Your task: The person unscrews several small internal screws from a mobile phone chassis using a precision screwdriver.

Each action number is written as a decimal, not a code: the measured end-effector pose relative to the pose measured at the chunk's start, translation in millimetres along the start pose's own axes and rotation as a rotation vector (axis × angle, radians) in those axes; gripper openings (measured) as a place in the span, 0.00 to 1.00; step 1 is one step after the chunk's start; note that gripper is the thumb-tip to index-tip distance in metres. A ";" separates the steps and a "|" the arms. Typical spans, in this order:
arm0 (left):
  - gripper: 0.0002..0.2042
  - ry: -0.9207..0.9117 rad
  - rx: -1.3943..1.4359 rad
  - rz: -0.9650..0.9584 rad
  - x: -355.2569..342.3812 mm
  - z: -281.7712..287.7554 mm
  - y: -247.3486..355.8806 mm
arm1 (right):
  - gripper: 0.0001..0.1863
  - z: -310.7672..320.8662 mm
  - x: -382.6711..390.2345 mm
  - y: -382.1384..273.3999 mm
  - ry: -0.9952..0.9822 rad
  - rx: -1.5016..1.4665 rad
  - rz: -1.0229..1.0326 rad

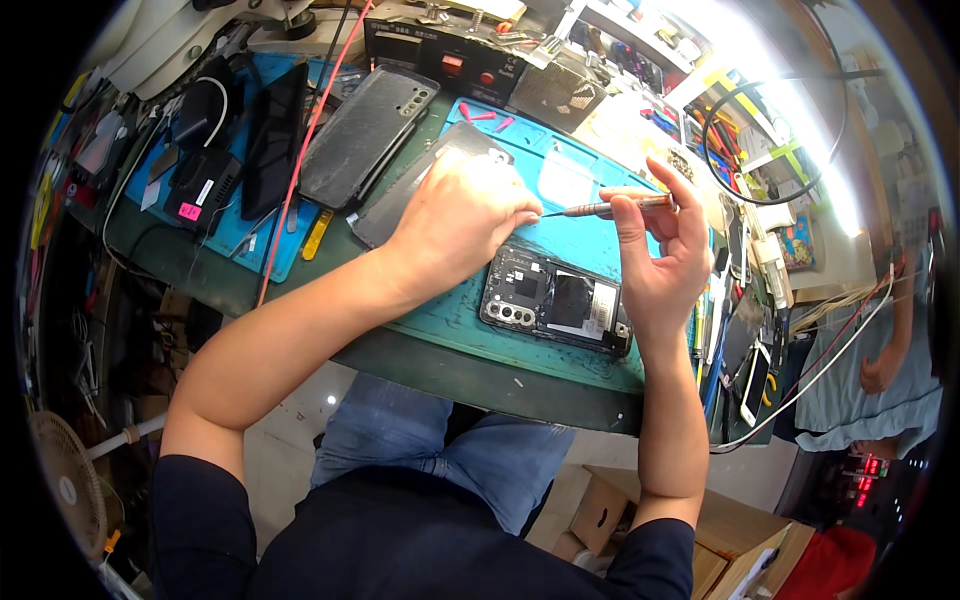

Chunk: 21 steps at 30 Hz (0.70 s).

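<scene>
My right hand (662,250) holds a small precision screwdriver (652,203) with a copper-coloured handle, its thin shaft pointing left. The fingers of my left hand (460,212) are pinched together right at the screwdriver's tip. Whatever they may grip there is too small to make out. Below and between both hands lies an opened phone (550,300), its inner board, camera lenses and battery facing up, on the blue-green work mat (440,330). Partly covered by my left hand and wrist is a dark back panel (385,212).
A dark phone-shaped case (368,135) lies at the upper left, near a yellow tool (317,235). A red cable (310,140) crosses there. Behind the mat stands a black box-like device (445,65). Tools crowd the right edge. Another person's arm (888,340) shows at far right.
</scene>
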<state>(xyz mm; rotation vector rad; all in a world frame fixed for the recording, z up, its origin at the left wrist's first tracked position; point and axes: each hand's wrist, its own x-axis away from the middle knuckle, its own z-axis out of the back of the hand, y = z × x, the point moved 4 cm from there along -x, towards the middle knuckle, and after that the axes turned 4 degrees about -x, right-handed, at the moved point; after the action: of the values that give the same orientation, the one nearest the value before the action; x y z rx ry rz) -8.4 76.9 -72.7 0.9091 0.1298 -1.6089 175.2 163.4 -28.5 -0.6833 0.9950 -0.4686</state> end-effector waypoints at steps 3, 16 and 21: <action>0.05 -0.023 0.037 0.049 0.8 0.9 0.6 | 0.23 -0.1 0.3 -0.8 0.001 -0.010 -0.002; 0.08 -0.086 0.100 0.105 -3.9 8.7 4.8 | 0.24 -1.4 -0.8 -7.2 -0.121 -0.167 0.021; 0.07 0.004 0.009 -0.030 -3.3 10.9 7.7 | 0.27 -1.0 0.2 -14.4 -0.198 -0.040 0.055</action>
<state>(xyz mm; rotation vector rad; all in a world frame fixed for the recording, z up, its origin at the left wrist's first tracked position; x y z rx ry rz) -7.0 71.5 -60.2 0.9218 0.1396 -1.6368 173.7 152.8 -18.7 -0.7213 0.8361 -0.3270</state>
